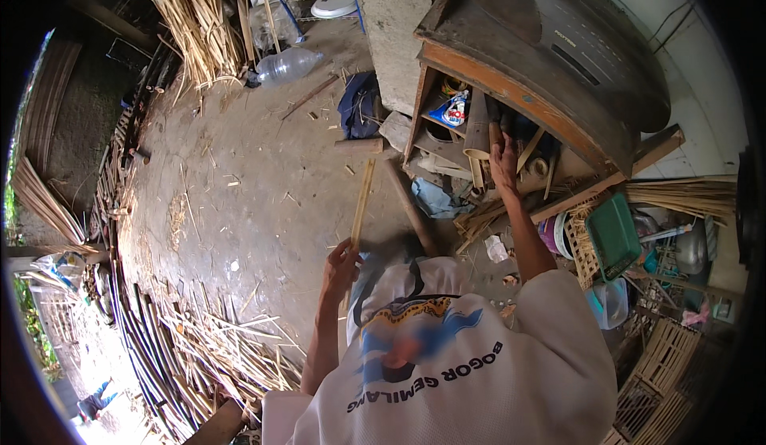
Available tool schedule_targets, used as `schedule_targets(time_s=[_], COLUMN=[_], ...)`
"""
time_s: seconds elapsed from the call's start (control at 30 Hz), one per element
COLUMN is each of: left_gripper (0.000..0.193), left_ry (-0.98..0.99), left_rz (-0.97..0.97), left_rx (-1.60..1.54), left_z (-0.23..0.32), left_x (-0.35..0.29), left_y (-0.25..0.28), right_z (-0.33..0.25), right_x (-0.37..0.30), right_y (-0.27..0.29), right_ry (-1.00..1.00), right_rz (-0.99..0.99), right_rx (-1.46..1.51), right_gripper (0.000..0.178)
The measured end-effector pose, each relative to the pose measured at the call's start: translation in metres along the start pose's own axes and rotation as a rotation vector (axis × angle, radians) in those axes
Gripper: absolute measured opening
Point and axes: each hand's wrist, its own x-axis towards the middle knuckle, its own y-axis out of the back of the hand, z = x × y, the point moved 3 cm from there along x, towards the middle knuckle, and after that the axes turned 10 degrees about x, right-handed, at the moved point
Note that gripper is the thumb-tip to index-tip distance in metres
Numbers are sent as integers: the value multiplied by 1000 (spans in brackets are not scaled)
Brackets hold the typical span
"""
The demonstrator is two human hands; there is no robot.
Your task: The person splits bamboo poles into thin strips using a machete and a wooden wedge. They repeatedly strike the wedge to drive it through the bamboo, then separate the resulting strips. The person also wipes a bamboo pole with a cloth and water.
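My left hand is closed round a flat, pale bamboo strip, which points away over the floor. On the right, my right arm reaches to the wooden cabinet. There my right hand has its fingers drawn together at the open shelf, beside a bamboo tube. A dark, slender thing at its fingertips cannot be made out in the shadow. A blue and white packet lies on the shelf left of the tube.
A large dark stereo tops the cabinet. Bamboo strips lean at the back near a clear plastic bottle. Poles and strips pile up at lower left. A green basin and bamboo bundles sit at right.
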Motion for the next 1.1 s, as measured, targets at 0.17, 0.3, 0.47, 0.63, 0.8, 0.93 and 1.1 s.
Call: schedule_targets(time_s=[0.17,0.3,0.47,0.63,0.8,0.93,1.1], left_gripper=[43,41,35,33,30,25,24], left_ry=[-66,-133,-168,-207,-237,-296,-219], left_rz=[-26,-97,-96,-93,-13,116,198], left_rx=[-110,-275,-294,-305,-231,-26,-97], left_z=[1,-2,31,30,32,17,4], left_x=[-4,-7,-29,-39,-62,-76,-106], left_y=[4,3,4,28,62,94,128], right_z=[-105,-124,-115,-200,-269,-289,-322], right_x=[-88,-167,-203,-201,-206,-221,-225], right_y=[22,7,-42,-72,-106,-139,-161], right_ry=[-537,-566,-505,176,390,455,378], right_rz=[3,-421,-576,-554,-663,-724,-712], right_rx=[1201,1149,561,290,51,-30,-51], right_gripper=[37,38,25,35,33,28,21])
